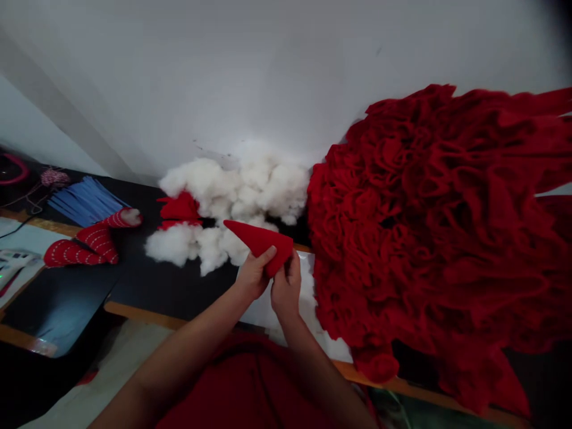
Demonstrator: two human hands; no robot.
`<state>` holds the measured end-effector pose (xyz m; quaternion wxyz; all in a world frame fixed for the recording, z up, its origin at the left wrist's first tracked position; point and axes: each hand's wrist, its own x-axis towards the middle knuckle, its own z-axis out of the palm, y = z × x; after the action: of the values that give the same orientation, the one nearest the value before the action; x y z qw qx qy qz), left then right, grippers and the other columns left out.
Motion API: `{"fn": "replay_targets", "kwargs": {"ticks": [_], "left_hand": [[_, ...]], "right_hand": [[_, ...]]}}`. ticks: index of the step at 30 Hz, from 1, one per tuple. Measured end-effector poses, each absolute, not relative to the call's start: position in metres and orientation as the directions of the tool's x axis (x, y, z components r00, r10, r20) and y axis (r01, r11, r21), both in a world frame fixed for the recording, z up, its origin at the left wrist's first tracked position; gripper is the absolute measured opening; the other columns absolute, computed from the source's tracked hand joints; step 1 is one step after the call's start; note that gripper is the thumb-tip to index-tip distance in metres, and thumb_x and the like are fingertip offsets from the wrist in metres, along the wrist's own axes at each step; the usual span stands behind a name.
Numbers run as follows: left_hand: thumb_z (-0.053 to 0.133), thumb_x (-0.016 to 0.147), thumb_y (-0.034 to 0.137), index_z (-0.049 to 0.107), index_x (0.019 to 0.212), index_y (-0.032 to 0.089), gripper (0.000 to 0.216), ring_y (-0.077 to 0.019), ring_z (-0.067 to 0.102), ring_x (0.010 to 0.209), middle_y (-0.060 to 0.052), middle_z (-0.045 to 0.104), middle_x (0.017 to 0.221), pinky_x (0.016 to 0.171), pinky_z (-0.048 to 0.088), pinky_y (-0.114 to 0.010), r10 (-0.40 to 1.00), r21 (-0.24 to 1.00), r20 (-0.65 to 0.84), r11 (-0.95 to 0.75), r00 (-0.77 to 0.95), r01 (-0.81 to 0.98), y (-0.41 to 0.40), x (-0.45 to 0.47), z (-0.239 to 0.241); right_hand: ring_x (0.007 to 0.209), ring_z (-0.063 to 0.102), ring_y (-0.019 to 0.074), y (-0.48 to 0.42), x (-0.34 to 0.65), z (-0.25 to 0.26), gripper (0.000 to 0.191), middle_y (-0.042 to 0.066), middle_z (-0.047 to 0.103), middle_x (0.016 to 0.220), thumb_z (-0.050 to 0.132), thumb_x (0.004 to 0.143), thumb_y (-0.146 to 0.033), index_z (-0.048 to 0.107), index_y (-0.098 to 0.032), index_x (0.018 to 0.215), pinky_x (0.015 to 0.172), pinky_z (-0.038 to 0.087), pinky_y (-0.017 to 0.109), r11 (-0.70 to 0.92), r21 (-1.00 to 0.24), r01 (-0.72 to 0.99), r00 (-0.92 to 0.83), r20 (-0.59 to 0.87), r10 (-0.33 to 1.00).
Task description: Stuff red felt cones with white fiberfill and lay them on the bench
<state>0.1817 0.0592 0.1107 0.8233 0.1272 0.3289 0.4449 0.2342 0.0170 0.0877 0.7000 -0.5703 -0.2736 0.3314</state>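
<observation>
A red cone-shaped felt piece, like a small pointed hat (261, 239), is held between both hands above the table, its tip pointing left and away. My left hand (254, 273) grips its near side, the thumb lying across the red cloth. At the wide end, my right hand (286, 285) has its fingers closed on the edge; part of them is hidden behind or inside the cloth. Just beyond lie clumps of white stuffing (259, 185), with a small stack of red cloth pieces (180, 208) among them.
A tall heap of red felt pieces (429, 226) fills the right side. To the left are stuffed red patterned shapes (84, 244), blue strips (87, 199), a ball of yarn (54, 177) and a white device (18, 262). A pale wall (250, 77) rises behind the black tabletop (161, 292).
</observation>
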Motion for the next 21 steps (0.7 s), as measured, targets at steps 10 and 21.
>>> {"fn": "replay_targets", "kwargs": {"ticks": [10, 21], "left_hand": [[0.072, 0.059, 0.023, 0.058, 0.084, 0.014, 0.029, -0.0139, 0.062, 0.066, -0.002, 0.066, 0.076, 0.069, 0.049, -0.027, 0.894, 0.615, -0.382, 0.436, 0.235, -0.657, 0.088, 0.163, 0.116], [0.056, 0.075, 0.027, 0.060, 0.081, 0.010, 0.017, -0.0141, 0.062, 0.067, -0.006, 0.066, 0.075, 0.073, 0.050, -0.028, 0.711, 0.328, -0.552, 0.666, 0.436, -0.670, 0.074, 0.171, 0.118]], "right_hand": [[0.090, 0.057, 0.0157, 0.010, 0.248, 0.100, 0.027, 0.004, 0.056, 0.103, 0.058, 0.074, -0.034, 0.053, -0.024, 0.099, 0.077, 0.051, 0.038, 0.039, -0.889, -0.457, 0.470, -0.204, 0.859], [0.116, 0.043, 0.0239, 0.018, 0.239, 0.085, 0.036, 0.012, 0.044, 0.123, 0.049, 0.076, -0.021, 0.051, -0.021, 0.113, 0.094, 0.040, 0.047, 0.192, -0.861, 0.471, 0.437, 0.416, 0.797]]}}
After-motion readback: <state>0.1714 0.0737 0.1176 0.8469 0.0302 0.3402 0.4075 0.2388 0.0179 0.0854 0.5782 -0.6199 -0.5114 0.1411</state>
